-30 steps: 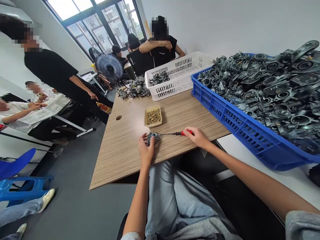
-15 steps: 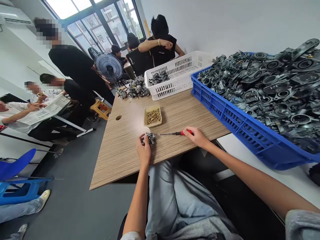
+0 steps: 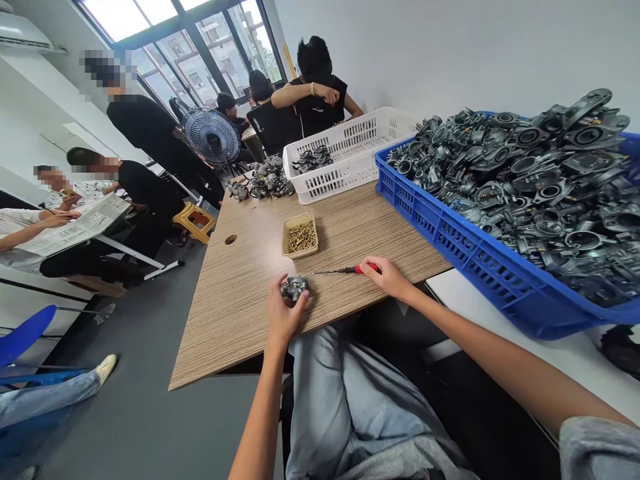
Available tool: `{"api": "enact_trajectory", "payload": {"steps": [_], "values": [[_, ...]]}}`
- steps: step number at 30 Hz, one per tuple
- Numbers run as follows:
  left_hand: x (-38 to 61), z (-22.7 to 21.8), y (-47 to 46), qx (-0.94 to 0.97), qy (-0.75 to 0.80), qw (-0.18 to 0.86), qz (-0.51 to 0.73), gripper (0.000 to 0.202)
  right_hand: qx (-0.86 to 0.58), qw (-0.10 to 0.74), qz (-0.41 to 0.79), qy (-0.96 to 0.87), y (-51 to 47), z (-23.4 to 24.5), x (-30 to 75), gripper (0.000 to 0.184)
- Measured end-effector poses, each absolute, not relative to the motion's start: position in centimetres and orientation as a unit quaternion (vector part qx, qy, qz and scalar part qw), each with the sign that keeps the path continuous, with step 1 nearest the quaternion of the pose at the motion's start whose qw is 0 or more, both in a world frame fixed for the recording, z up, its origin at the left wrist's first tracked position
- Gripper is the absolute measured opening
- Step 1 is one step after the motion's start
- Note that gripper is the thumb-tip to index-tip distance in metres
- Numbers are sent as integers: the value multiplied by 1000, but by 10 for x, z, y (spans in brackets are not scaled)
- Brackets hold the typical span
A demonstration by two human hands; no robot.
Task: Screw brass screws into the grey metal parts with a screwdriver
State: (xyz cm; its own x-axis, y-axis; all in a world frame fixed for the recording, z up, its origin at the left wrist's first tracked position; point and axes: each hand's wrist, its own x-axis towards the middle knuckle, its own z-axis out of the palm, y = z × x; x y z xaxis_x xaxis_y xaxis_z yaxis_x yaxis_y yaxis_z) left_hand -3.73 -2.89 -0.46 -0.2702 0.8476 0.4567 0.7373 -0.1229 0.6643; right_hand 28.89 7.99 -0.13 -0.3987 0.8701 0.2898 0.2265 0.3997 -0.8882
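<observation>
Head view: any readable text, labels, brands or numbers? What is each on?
No text can be read anywhere in this view.
On the blue crate: no label shows on its wall.
On the white basket: plain, no print.
On the metal part in the left hand: any stamping is too small to read.
On the screwdriver in the right hand: no legible mark on the handle.

Daylight pours through the tall dark-framed windows at the far end and washes the plain white walls. Grey floor below, with a wood-grain table down the middle and a white table butted against its right. A black fan stands beyond, with a yellow stool and a blue chair off left.
</observation>
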Motion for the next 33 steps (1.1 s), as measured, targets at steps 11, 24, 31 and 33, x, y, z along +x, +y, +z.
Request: {"api": "enact_trajectory", "payload": {"steps": [11, 24, 31, 33], "values": [[-54, 21, -16, 652, 689, 50, 313, 46, -390, 415, 409, -713, 83, -2, 289, 52], [-35, 9, -20, 695, 627, 0, 351, 52, -391, 440, 408, -698, 85, -4, 286, 56], [-33, 22, 6, 673, 661, 0, 332, 36, -399, 434, 408, -697, 85, -3, 286, 57], [-38, 28, 17, 646, 686, 57, 330, 45, -398, 432, 417, -694, 84, -2, 286, 57]]}}
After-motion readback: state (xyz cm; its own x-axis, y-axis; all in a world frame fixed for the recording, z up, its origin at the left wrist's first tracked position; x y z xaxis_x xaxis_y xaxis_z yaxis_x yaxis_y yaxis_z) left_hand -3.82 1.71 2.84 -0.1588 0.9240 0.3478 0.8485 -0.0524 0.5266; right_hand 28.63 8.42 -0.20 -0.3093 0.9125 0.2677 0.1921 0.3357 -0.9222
